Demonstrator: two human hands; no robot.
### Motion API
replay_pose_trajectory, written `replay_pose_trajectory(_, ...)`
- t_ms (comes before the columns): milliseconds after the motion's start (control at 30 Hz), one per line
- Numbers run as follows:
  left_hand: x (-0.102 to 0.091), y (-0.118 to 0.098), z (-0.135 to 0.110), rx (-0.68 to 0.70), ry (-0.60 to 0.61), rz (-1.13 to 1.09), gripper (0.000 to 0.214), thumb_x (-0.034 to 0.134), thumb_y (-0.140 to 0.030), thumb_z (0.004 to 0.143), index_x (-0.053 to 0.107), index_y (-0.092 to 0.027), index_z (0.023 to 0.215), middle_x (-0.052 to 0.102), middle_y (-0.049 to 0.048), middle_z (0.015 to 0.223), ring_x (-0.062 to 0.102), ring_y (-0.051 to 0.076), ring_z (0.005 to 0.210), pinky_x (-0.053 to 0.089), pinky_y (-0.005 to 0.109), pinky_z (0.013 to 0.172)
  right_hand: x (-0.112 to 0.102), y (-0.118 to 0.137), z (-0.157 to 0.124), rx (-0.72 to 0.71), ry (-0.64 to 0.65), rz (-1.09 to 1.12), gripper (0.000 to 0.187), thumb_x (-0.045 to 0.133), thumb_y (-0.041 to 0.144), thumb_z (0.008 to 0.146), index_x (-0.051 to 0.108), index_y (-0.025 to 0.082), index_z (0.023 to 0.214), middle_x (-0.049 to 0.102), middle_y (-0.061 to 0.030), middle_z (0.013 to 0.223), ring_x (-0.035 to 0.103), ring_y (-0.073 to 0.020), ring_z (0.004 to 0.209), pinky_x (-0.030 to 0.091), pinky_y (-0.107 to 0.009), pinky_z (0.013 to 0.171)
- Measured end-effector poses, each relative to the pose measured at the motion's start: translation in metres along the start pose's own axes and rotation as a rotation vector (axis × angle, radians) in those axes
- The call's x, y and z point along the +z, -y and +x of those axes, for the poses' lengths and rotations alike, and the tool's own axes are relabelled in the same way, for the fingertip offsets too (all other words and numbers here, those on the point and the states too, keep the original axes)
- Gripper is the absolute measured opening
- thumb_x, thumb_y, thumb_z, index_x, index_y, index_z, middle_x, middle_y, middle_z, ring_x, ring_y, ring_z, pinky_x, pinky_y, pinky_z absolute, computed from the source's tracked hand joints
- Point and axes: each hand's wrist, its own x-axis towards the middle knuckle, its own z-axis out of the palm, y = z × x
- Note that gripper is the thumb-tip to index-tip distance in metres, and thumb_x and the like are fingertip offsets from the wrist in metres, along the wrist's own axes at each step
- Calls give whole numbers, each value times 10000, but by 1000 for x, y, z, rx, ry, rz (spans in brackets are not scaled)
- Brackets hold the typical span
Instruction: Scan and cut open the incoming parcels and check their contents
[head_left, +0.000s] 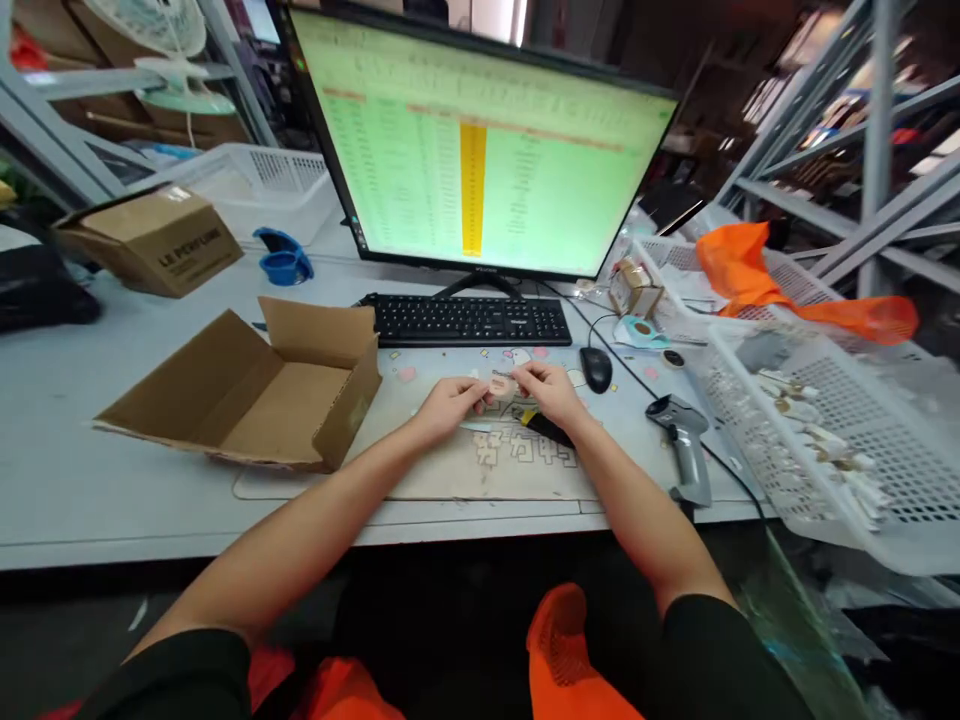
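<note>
Above the desk mat [420, 470], in front of the keyboard, both hands meet at a small round pale tag [500, 385]. My left hand [448, 408] pinches its left side between thumb and fingers. My right hand [551, 393] is closed at its right edge, where a thin dark strip, perhaps a chain, shows; its kind is too small to make out. Beneath my right wrist lies a yellow-and-black handled tool [541, 425], partly covered by the forearm. An opened cardboard box [292, 400] stands left of my left hand.
A monitor [405, 150] stands behind the keyboard [472, 320]. To the right are a mouse [596, 369], a barcode scanner [686, 450] with its cable, and a white basket [825, 430] of small packets. A closed carton [157, 240] and blue container [283, 262] sit back left.
</note>
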Motion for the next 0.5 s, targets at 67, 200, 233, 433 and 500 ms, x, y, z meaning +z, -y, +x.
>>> replay_pose_trajectory(67,-5,-1,-7,-26,45,-5,489,644,-639,844,749,-170,749,696,55,692,613,191,691,489,308,713,-1,-5,-6,-2,13,-32,521,781,702,743,650,205,653,571,18,577,487,-130,586,399,-289,621)
replay_pose_trajectory(200,-7,-11,-14,-49,130,-50,481,632,-623,879,745,-173,753,694,51,700,617,194,703,506,319,746,-1,-6,-15,-34,28,-84,525,710,684,851,608,216,636,561,8,596,487,-141,600,407,-293,621)
replay_pose_trajectory(233,-8,-13,-15,-59,135,-53,486,630,-625,883,739,-173,744,694,53,702,617,193,703,508,320,748,1,-5,-17,-34,31,-91,518,702,674,866,607,217,642,561,6,602,490,-145,603,408,-293,615)
replay_pose_trajectory(433,-11,-9,-17,-111,46,-32,508,643,-642,896,720,-168,730,696,59,696,619,189,686,507,317,726,-17,1,-11,-221,-132,-399,413,557,554,981,697,218,786,685,-65,804,631,-223,809,536,-360,813)
replay_pose_trajectory(500,-11,-6,-16,-135,14,-60,467,681,-608,879,735,-160,756,701,58,698,612,177,657,503,310,699,-46,-3,0,-244,-368,-632,406,491,511,996,727,196,897,716,-130,999,650,-275,1026,524,-420,1001)
